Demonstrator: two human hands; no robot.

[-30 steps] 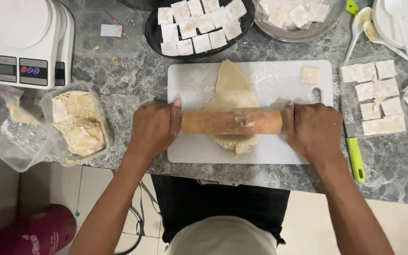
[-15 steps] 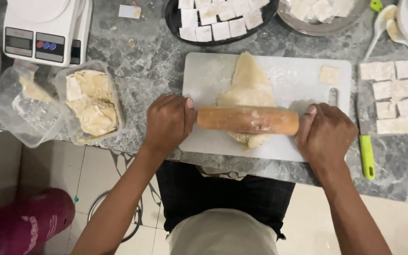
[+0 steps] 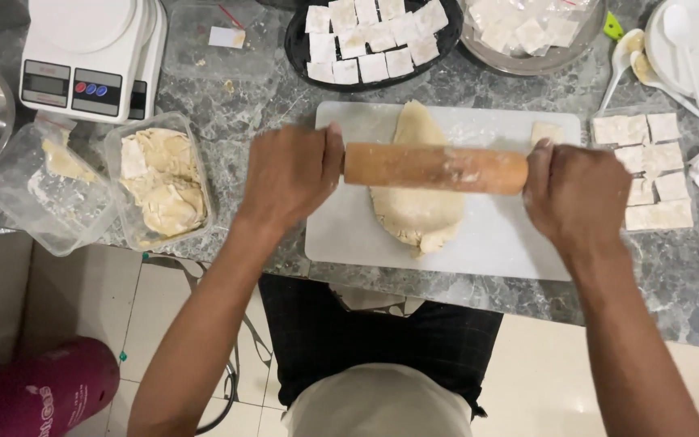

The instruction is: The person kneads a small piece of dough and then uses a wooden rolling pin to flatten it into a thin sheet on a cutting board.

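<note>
Here, a flour-dusted wooden rolling pin (image 3: 435,167) lies crosswise over pale, oblong flattened dough (image 3: 417,194) on the white cutting board (image 3: 511,243) near the desk's front edge, its ends in the clenched grip of the left hand (image 3: 289,174) and right hand (image 3: 576,194).

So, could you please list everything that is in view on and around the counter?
rolling pin: one, wooden, across the dough
dough sheet: one, pale yellow, on the board
cutting board: one, white, counter centre
black tray: one, holds white dough squares, top centre
glass bowl: one, clear, holds more squares, top right
loose squares: several, white, right of the board
kitchen scale: one, white, top left
plastic tubs: two, clear, left, with dough scraps
white plate: one, top right, with spoons
gas cylinder: one, maroon, on the floor
left hand: grips the pin's left end
right hand: grips its right end
</note>
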